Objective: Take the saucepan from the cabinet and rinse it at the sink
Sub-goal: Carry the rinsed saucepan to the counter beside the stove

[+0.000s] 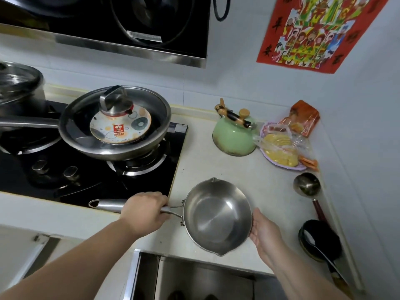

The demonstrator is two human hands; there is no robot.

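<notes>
A small steel saucepan (pixel 216 217) with two pour spouts is held level just above the white counter (pixel 216 165), its bowl empty. My left hand (pixel 145 210) is closed around its long steel handle, close to the bowl. My right hand (pixel 263 229) lies flat against the pan's right wall, palm up and fingers straight, steadying it. Below the counter edge the cabinet (pixel 194 278) stands open and dark inside. No sink is in view.
A black gas hob (pixel 91 176) at left carries a steel frying pan (pixel 114 124) with a lid in it, and a large pot (pixel 19 87). A green kettle (pixel 234 135), bagged snacks (pixel 281 148), a ladle (pixel 307 185) and a black dish with a spoon (pixel 320 239) line the right side.
</notes>
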